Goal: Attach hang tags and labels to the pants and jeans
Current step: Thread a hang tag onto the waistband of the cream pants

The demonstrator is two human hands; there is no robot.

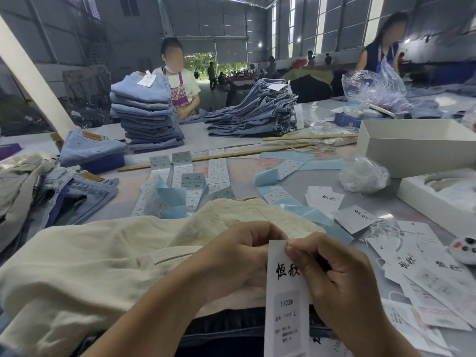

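Both hands up close over cream pants [108, 256] spread on the table [401, 210]. Right hand [334, 276] pinches top edge of a long white hang tag [286, 305], thumb and forefinger clamped on it. Left hand [237, 258] curled behind the tag's upper left corner, seems to be gripping it too, partly hidden. Loose tags [432, 284] piled right, label strips [219, 171] beyond the pants

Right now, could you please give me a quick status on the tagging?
Both hands pinch the hang tag at its top: left hand, right hand. Cream pants underneath, not yet tagged. Nothing in the way.
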